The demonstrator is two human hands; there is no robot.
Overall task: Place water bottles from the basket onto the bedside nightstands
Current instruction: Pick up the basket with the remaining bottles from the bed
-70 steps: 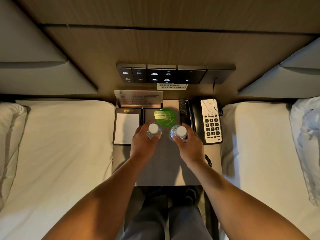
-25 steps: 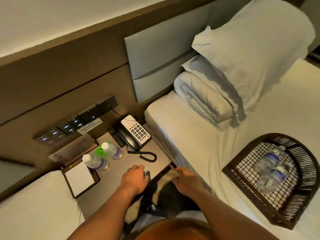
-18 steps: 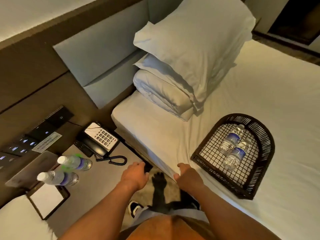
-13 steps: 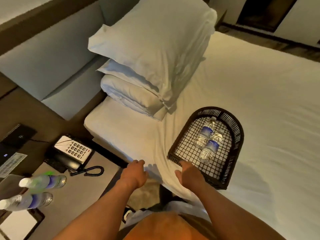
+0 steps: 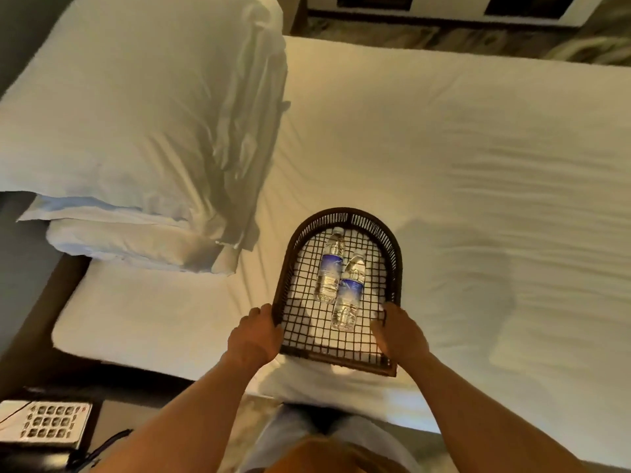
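Gripping the near corners of the basket (image 5: 341, 285), the left hand (image 5: 254, 336) and the right hand (image 5: 399, 334) each close on a side of the dark woven rim, the left grip curled over the left wall and the right grip wrapped on the right wall, both holding the basket and nothing else. It rests on the white bed (image 5: 444, 148), near the edge closest to the person, with the pillows (image 5: 136, 114) well apart to the left. Two water bottles (image 5: 338, 285) lie flat on the wire-grid floor, side by side and touching, caps pointing away from the person; neither is held. A telephone (image 5: 44, 423) shows at the lower left, marking the corner of a nightstand, most of which falls outside the view. Several risks follow from this arrangement. Because the bottles lie on their sides and are round, any tilt during a lift is likely to send them rolling toward the low straight near wall, or against each other, shifting the load suddenly. Both hands hold the near end only, so the far arched end may sag and pitch the contents away from the person. The soft mattress gives an unstable base, so a bottle picked out one-handed could tip the basket. Whether the rim is rigid enough to carry the load from one end cannot be told.
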